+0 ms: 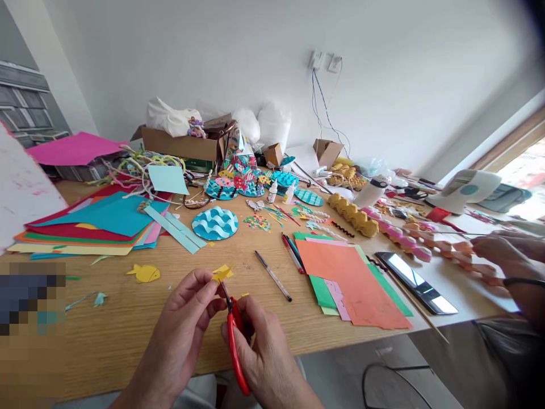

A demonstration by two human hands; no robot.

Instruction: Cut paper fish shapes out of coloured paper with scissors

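Near the front edge of the table, my left hand (pixel 187 318) pinches a small piece of yellow paper (pixel 222 274) between thumb and fingers. My right hand (pixel 259 341) is closed round the red handles of a pair of scissors (pixel 233 335). The scissor blades point up and away, and their tips meet the yellow paper. To the left, a yellow paper fish (pixel 145 273) lies flat on the wooden table (pixel 123 324). Beyond my hands lies a blue wave-patterned disc (pixel 215 222). A pen (pixel 273 276) rests to the right of the yellow paper.
Coloured paper sheets (pixel 97 218) are stacked at the left. Orange paper (pixel 349 284) over green sheets and a phone (pixel 415 282) lie at the right. Glue bottles (pixel 272 192) and a cardboard box (pixel 179 142) stand farther back. Another person's hand (pixel 498 250) is at the far right.
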